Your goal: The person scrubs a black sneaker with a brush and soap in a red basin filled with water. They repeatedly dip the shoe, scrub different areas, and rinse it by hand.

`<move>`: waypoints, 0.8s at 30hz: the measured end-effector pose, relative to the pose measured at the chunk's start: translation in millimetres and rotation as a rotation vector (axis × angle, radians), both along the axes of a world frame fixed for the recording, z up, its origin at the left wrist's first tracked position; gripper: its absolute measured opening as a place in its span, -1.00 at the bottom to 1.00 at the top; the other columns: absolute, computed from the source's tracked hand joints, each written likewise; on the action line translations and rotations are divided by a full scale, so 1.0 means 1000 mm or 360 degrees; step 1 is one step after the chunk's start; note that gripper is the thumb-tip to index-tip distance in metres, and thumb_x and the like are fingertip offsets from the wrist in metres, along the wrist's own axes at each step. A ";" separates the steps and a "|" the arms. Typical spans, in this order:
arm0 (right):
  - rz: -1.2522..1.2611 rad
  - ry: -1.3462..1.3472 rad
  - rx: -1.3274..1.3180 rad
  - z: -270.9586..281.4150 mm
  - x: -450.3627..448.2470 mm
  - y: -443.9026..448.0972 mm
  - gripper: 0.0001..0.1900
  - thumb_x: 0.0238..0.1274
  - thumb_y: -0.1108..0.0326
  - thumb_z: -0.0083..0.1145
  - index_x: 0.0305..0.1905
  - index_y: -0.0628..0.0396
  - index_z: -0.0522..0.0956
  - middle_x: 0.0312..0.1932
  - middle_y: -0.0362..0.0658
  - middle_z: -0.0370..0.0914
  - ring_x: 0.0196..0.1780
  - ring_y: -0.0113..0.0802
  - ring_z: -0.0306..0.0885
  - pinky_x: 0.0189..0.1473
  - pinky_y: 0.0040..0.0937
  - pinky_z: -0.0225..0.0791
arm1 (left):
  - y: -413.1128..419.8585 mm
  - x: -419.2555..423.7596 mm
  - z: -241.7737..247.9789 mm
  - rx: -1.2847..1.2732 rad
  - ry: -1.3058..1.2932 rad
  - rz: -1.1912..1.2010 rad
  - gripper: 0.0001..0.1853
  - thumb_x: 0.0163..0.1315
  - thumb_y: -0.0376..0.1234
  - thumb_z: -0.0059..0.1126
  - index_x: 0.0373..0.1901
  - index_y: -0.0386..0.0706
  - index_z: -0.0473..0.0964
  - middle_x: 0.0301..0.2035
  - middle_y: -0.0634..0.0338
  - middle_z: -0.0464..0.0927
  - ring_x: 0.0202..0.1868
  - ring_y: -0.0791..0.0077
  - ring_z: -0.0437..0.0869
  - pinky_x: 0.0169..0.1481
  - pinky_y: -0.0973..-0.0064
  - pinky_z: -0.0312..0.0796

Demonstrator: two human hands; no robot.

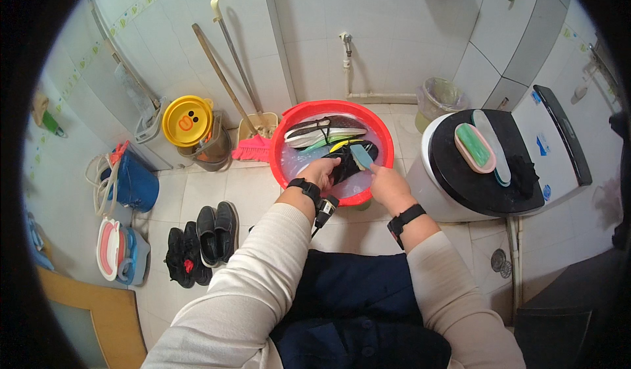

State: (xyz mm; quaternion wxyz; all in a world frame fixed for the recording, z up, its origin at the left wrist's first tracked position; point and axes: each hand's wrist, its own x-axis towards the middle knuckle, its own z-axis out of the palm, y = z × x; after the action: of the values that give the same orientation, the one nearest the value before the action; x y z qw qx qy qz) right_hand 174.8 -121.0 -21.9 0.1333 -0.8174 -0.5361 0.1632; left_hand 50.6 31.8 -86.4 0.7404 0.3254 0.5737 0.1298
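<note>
A red plastic basin holds cloudy, sudsy water. Inside it my left hand grips a black shoe with a yellow-green edge. My right hand is closed around the handle of a blue scrub brush, whose head lies against that shoe. Behind them a dark sneaker with a white sole and black laces floats or rests on its side in the water. How deep the shoes sit is hidden by the suds.
A toilet with a black lid stands at the right, bearing a green soap bar in a pink dish, insoles and a black cloth. Left are black shoes, a blue bucket, a pink broom and a yellow lidded bucket.
</note>
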 end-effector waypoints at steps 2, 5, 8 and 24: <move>0.0027 0.0002 0.0001 0.001 0.000 0.000 -0.63 0.21 0.37 -0.18 0.10 -0.02 0.49 -0.17 0.08 0.59 -0.08 0.02 0.57 -0.08 -0.03 0.42 | 0.003 0.004 -0.006 0.0187 0.0074 -0.0012 -0.73 0.32 -0.15 0.01 -0.21 -0.18 0.46 -0.34 0.11 0.52 -0.44 0.29 0.49 -0.28 0.35 0.40; 0.0027 0.0009 0.0054 0.000 -0.002 0.001 -0.63 0.21 0.37 -0.17 0.10 -0.03 0.50 -0.18 0.07 0.59 -0.10 0.03 0.57 -0.09 -0.03 0.43 | 0.009 0.006 -0.012 0.0597 0.0255 -0.0074 -0.61 0.36 -0.15 -0.09 -0.05 -0.31 0.44 -0.15 -0.01 0.55 -0.27 0.14 0.57 -0.15 0.25 0.41; 0.0073 -0.0001 0.0136 0.000 -0.006 0.002 -0.64 0.22 0.35 -0.15 0.10 -0.03 0.50 -0.19 0.07 0.59 -0.12 0.03 0.58 -0.11 -0.04 0.43 | 0.013 0.002 -0.004 0.0954 0.0723 -0.0277 -0.53 0.37 -0.16 -0.15 -0.03 -0.45 0.44 -0.16 -0.16 0.58 -0.14 0.03 0.62 -0.09 0.18 0.43; 0.0105 0.0044 0.0023 -0.017 -0.011 0.005 -0.65 0.24 0.36 -0.17 0.07 0.03 0.51 -0.20 0.08 0.59 -0.11 0.04 0.57 -0.09 -0.04 0.42 | 0.005 -0.018 0.018 0.1438 0.1035 -0.0916 -0.64 -0.11 -0.27 0.25 -0.32 -0.37 0.60 -0.27 -0.19 0.61 -0.17 0.04 0.66 -0.05 0.33 0.48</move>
State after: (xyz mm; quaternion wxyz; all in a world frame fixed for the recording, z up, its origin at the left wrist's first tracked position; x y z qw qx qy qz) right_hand 163.7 -115.8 -38.4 0.1411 -0.7959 -0.5621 0.1749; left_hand 32.9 36.9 -68.2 0.3225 0.7705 0.5476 0.0491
